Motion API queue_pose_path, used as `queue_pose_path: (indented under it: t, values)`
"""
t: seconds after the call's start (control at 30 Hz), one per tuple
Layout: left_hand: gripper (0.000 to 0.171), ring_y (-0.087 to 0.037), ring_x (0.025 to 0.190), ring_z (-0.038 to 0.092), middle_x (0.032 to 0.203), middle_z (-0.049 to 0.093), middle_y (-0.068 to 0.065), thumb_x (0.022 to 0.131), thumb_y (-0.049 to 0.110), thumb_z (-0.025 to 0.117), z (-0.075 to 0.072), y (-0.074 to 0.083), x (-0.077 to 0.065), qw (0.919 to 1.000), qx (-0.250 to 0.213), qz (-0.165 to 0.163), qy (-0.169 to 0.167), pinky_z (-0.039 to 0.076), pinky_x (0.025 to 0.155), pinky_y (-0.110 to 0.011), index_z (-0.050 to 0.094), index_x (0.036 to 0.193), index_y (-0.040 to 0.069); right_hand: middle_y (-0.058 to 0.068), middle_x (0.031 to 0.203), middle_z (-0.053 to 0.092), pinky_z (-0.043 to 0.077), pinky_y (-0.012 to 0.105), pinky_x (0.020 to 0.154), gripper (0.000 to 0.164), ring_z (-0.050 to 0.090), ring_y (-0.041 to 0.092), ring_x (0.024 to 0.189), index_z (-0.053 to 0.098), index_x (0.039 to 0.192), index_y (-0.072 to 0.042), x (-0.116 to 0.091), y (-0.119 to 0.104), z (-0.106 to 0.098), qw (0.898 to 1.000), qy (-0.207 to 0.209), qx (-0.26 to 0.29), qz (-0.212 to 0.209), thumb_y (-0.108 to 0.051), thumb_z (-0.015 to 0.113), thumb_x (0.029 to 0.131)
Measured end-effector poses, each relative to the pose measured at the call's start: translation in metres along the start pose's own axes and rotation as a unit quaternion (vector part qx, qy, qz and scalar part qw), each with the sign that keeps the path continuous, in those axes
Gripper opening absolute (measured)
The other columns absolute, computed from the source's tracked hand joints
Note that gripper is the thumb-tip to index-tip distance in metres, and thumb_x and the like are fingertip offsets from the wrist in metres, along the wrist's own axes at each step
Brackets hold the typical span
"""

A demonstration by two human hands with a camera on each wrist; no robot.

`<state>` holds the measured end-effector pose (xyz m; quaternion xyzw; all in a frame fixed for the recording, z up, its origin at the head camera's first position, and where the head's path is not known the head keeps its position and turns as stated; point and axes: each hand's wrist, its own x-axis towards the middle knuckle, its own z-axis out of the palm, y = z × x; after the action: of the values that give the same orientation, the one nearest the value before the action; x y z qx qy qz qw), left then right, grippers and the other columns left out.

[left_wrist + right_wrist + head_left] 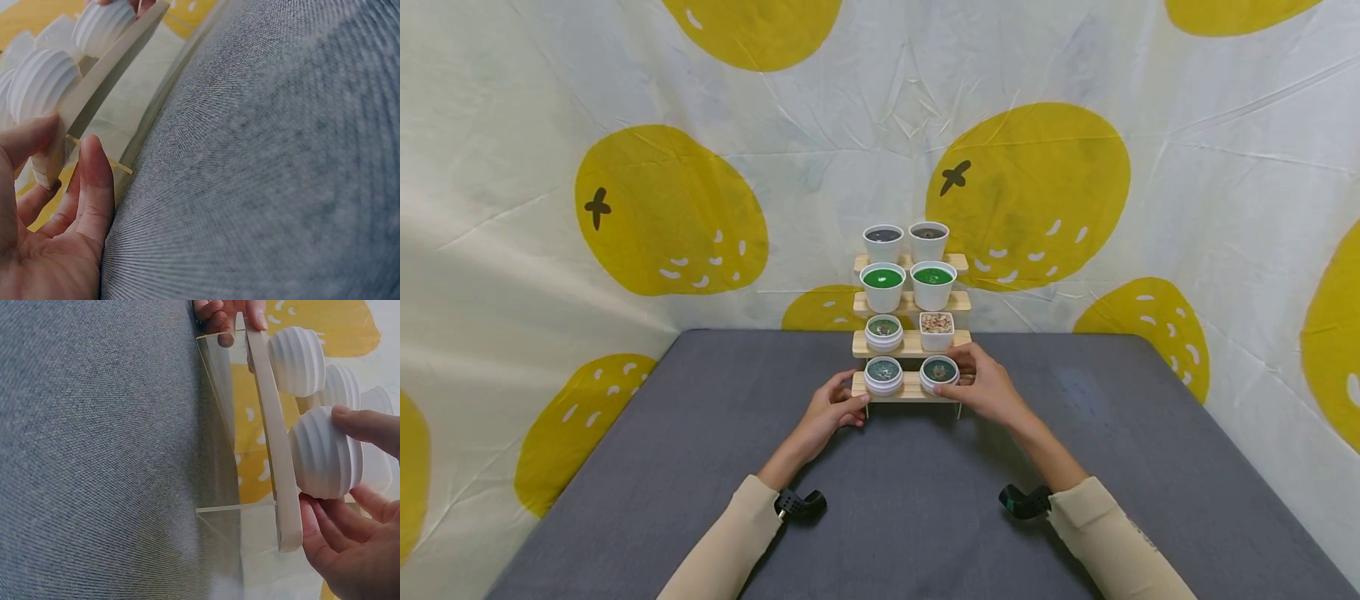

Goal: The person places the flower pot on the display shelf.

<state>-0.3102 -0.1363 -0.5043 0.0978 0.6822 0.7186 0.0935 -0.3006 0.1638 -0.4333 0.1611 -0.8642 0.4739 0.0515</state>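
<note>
A tiered stand with wooden shelves and clear side supports stands on the table. My left hand holds the left end of the lowest shelf, thumb on top and fingers around the end and underneath. My right hand grips a ribbed white round pot at the right of that shelf, thumb on its rim side and fingers around its lower part. The pot's top shows a dark green filling. A similar ribbed pot sits at the left of the same shelf, beside my left thumb.
Above are a ribbed pot and a square pot of speckled pebbles. Higher shelves carry white cups with green and dark fillings. A grey cloth covers the table; a fruit-print curtain hangs behind.
</note>
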Motion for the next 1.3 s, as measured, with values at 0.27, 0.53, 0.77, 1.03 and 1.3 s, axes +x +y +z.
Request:
queue_pose_path:
  t: [0.27, 0.53, 0.77, 1.03, 1.3]
  values:
    - [0.069, -0.015, 0.077, 0.067, 0.095, 0.064, -0.005, 0.097, 0.016, 0.072, 0.000, -0.001, 0.001, 1.0000, -0.004, 0.000, 0.007, 0.061, 0.070, -0.028, 0.038, 0.157, 0.010, 0.023, 0.129, 0.065, 0.056, 0.046, 0.098, 0.060, 0.066, 0.034, 0.113, 0.055, 0.134, 0.001, 0.002, 0.002, -0.004, 0.999, -0.030, 0.019, 0.002, -0.019, 0.085, 0.086]
    - [0.068, -0.016, 0.077, 0.067, 0.096, 0.064, -0.007, 0.097, 0.016, 0.072, 0.000, -0.003, 0.003, 0.9999, -0.007, -0.003, 0.013, 0.062, 0.070, -0.029, 0.040, 0.156, 0.010, 0.025, 0.130, 0.063, 0.056, 0.043, 0.096, 0.061, 0.066, 0.035, 0.114, 0.054, 0.135, 0.003, 0.002, 0.001, -0.010, 0.998, -0.049, 0.036, 0.003, -0.018, 0.084, 0.087]
    - [0.072, -0.014, 0.077, 0.067, 0.097, 0.064, -0.005, 0.098, 0.016, 0.072, 0.000, -0.002, 0.003, 1.0000, -0.002, -0.004, 0.006, 0.061, 0.071, -0.028, 0.034, 0.159, 0.007, 0.023, 0.128, 0.064, 0.057, 0.039, 0.094, 0.061, 0.066, 0.033, 0.112, 0.054, 0.134, 0.002, 0.002, 0.001, -0.010, 0.999, -0.045, 0.025, 0.009, -0.019, 0.085, 0.086]
    - [0.074, -0.014, 0.078, 0.067, 0.097, 0.064, -0.005, 0.098, 0.017, 0.072, -0.001, -0.001, 0.000, 1.0000, 0.002, -0.004, 0.004, 0.061, 0.072, -0.027, 0.032, 0.160, 0.006, 0.024, 0.127, 0.064, 0.057, 0.044, 0.095, 0.059, 0.066, 0.034, 0.111, 0.054, 0.134, 0.002, -0.001, -0.002, -0.009, 0.999, -0.045, 0.029, 0.004, -0.019, 0.084, 0.088]
    - [0.071, -0.015, 0.078, 0.068, 0.097, 0.064, -0.005, 0.097, 0.017, 0.073, 0.000, -0.002, -0.001, 1.0000, 0.002, -0.005, 0.007, 0.061, 0.072, -0.028, 0.037, 0.158, 0.009, 0.023, 0.126, 0.065, 0.058, 0.044, 0.095, 0.057, 0.067, 0.033, 0.110, 0.055, 0.132, 0.002, -0.002, 0.001, -0.006, 0.999, -0.035, 0.020, 0.001, -0.020, 0.084, 0.088]
